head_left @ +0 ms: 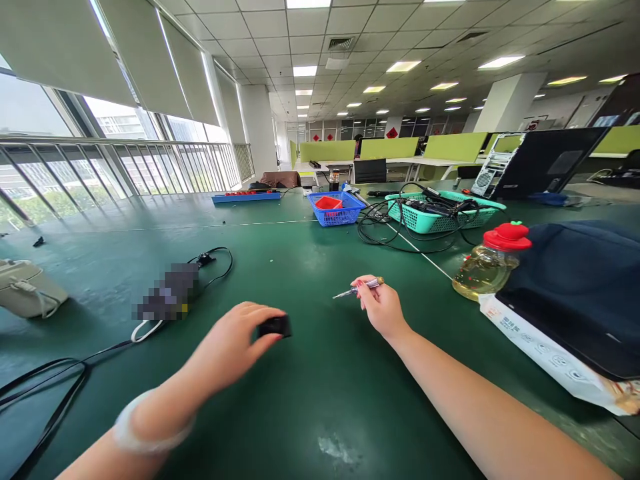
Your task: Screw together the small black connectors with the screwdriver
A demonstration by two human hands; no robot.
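Note:
Between the thumb and fingers of my left hand is a small black block-shaped object; its exact kind does not show, and part of it is covered by the fingers. To the right, my right hand grips a small screwdriver by its clear handle. The thin metal shaft points left, toward the table's middle, with its tip apart from the black object. Under both hands lies the dark green tabletop. A white band circles my left wrist.
At left lie a blurred-out dark item, black cables and a beige bag. On the right are a red-lidded bottle, a wipes pack with a black phone, and a dark bag. Blue and teal baskets stand behind.

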